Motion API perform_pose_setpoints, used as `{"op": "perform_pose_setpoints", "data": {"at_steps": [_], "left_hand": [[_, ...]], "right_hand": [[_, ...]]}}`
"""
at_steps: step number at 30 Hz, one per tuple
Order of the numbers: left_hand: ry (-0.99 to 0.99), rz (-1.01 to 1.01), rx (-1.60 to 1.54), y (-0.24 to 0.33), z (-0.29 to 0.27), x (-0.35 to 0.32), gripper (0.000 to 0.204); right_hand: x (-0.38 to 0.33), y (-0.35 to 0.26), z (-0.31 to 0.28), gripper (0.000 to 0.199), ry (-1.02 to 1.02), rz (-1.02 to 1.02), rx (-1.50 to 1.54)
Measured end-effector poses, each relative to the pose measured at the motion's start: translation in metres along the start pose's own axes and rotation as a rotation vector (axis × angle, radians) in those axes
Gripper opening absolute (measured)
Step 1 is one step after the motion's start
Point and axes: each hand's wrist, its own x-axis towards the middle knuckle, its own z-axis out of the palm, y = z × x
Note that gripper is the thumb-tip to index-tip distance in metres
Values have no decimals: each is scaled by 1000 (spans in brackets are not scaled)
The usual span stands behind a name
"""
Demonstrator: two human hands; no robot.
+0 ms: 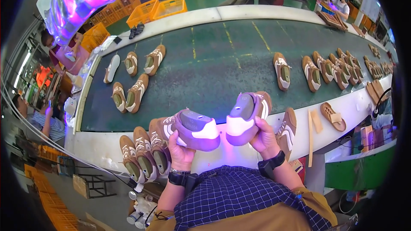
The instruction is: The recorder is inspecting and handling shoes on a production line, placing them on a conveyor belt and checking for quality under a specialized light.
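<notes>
Forearms (pixel 171 193) angle inward — left fingers (pixel 173 140) clamped on one brown shoe (pixel 190 137), right fingers (pixel 262 126) on another shoe (pixel 239 125).

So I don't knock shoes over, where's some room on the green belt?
The widest bare patch is the middle of the green belt, beyond the two held shoes, between the left shoe group and the lone shoe right of centre. It's crowded farther right, among bunched shoes, and on the near white ledge, where three shoes stand beside the left hand.

Small characters (pixel 189 120) on the grey lasts (pixel 201 122)
</notes>
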Motion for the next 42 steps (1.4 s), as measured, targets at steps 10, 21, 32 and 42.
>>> {"op": "perform_pose_setpoints", "data": {"at_steps": [10, 21, 32, 42], "left_hand": [[179, 56, 22, -10, -5, 2, 43], [194, 57, 53, -18, -14, 8, 49], [242, 44, 111, -24, -20, 9, 53], [196, 74, 99, -27, -18, 8, 45]], "right_hand": [[-3, 16, -2, 40, 211, -159, -208], [-6, 19, -4, 39, 261, -182, -147], [-7, 20, -9, 35, 280, -197, -150], [-7, 19, -15, 31, 317, -191, -200]]}}
